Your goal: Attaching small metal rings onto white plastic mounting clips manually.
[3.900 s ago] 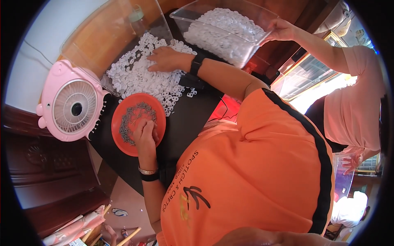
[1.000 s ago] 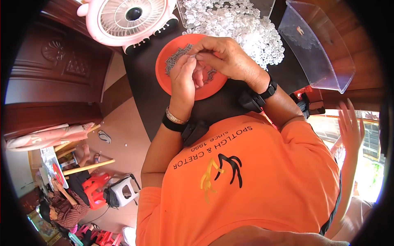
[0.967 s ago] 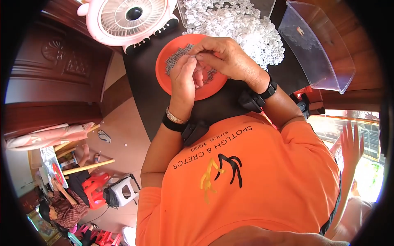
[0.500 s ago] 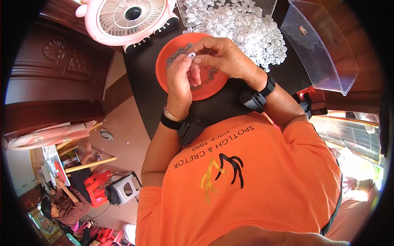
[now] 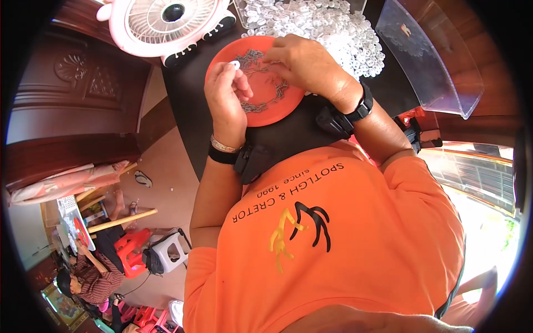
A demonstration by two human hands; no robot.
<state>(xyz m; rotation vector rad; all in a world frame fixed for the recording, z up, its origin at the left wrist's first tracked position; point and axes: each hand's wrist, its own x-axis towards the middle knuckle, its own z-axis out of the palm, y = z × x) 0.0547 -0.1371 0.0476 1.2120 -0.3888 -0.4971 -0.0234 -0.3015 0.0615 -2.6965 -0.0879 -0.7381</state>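
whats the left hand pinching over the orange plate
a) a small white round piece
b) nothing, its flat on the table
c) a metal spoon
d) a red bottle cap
a: the left hand holds a small white round piece between thumb and fingertips above the orange plate, while the right hand rests its fingers on the small dark metal parts lying in that plate.

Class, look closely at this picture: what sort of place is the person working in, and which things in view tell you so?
Probably a home used for small piecework. A heap of small white plastic pieces lies on the dark table, beside a pink desk fan, carved wooden furniture and plastic stools.
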